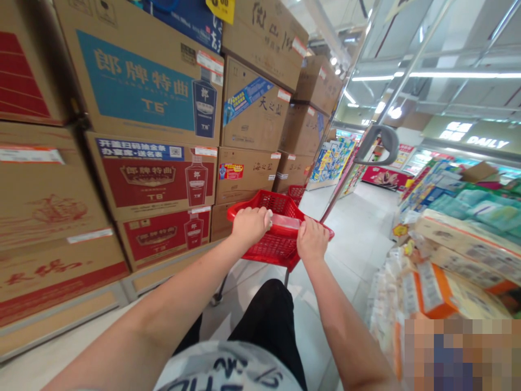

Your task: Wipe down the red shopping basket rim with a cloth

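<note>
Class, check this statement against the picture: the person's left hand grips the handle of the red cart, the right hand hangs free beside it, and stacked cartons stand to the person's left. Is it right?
Not quite: the right hand isn't hanging free. The head view shows it gripping the handle of the red cart too. The rest stands.

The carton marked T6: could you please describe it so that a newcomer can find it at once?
Left of the red shopping cart stands a wall of stacked cartons. There, directly above two cartons with red panels, sits the T6 carton. Unlike its neighbours, it carries a broad teal panel, with a dark blue bottle printed at the right end.
</note>
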A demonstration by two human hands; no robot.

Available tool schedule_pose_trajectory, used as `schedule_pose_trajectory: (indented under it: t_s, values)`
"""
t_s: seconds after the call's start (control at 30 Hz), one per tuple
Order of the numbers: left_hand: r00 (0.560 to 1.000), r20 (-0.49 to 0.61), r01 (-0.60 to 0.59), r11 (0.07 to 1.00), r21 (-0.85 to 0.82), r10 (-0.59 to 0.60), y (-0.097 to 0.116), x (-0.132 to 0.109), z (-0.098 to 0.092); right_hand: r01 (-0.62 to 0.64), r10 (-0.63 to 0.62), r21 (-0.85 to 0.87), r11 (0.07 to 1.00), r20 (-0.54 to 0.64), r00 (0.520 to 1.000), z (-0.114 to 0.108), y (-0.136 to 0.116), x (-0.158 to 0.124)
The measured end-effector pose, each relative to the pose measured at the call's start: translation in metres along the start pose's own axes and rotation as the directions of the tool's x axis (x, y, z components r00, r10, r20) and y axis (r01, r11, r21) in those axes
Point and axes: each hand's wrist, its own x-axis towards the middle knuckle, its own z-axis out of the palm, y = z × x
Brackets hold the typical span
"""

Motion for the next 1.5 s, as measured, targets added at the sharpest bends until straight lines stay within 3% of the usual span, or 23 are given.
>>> schedule_pose_trajectory:
  t_s: [0.1,0.2,0.27,0.33,0.5,0.67,0.8,0.87,0.97,1.13,1.2,1.3,1.33,1.43,1.5]
  values:
    - [0.999,0.024,0.049,0.998,-0.025,-0.048,0.002,0.005,0.003,0.12,-0.118,0.105,0.987,-0.018,0.993,-0.002,-0.028,-0.008]
    - [0.991,-0.073,-0.12,0.99,-0.074,0.114,0.0,-0.006,0.008,0.142,-0.134,0.144,0.979,-0.063,0.989,0.006,-0.046,-0.02]
    - [0.96,-0.141,-0.254,0.963,-0.09,0.24,-0.003,-0.015,0.011,0.129,-0.115,0.152,0.98,-0.101,0.988,0.014,-0.047,-0.026]
    - [0.939,-0.176,-0.314,0.945,-0.095,0.295,-0.005,-0.018,0.012,0.151,-0.13,0.154,0.976,-0.138,0.982,0.021,-0.044,-0.028]
    - [0.963,-0.215,-0.189,0.976,-0.103,0.164,0.002,-0.009,0.009,0.183,-0.154,0.147,0.972,-0.188,0.97,0.028,-0.036,-0.027]
    - [0.937,-0.182,-0.316,0.946,-0.074,0.298,0.005,-0.014,0.008,0.177,-0.148,0.16,0.971,-0.179,0.973,0.026,-0.037,-0.028]
    - [0.954,-0.204,-0.231,0.972,-0.038,0.219,-0.001,-0.014,0.006,0.174,-0.145,0.162,0.971,-0.178,0.973,0.026,-0.038,-0.029]
    - [0.943,-0.188,-0.285,0.958,-0.026,0.276,-0.003,-0.014,0.005,0.17,-0.139,0.163,0.972,-0.186,0.973,0.027,-0.038,-0.029]
    - [0.887,-0.143,-0.447,0.894,-0.024,0.439,-0.004,-0.017,0.006,0.18,-0.145,0.164,0.97,-0.207,0.968,0.028,-0.039,-0.029]
    - [0.957,-0.174,-0.241,0.97,-0.033,0.232,-0.007,-0.017,0.006,0.178,-0.149,0.151,0.972,-0.187,0.971,0.028,-0.039,-0.029]
    - [0.926,-0.151,-0.354,0.935,-0.026,0.347,-0.009,-0.015,0.004,0.171,-0.14,0.154,0.973,-0.196,0.971,0.028,-0.04,-0.029]
    - [0.825,-0.092,-0.563,0.825,-0.039,0.558,-0.016,-0.012,-0.001,0.164,-0.131,0.158,0.974,-0.201,0.971,0.029,-0.04,-0.029]
    - [0.831,-0.084,-0.554,0.831,-0.046,0.549,-0.019,-0.01,-0.002,0.165,-0.133,0.157,0.974,-0.199,0.971,0.029,-0.04,-0.029]
    - [0.934,-0.101,-0.348,0.936,-0.052,0.342,-0.03,-0.004,-0.004,0.167,-0.136,0.153,0.974,-0.196,0.971,0.03,-0.04,-0.029]
    - [0.951,-0.102,-0.298,0.953,-0.059,0.291,-0.031,-0.005,-0.004,0.162,-0.129,0.159,0.974,-0.198,0.972,0.031,-0.041,-0.03]
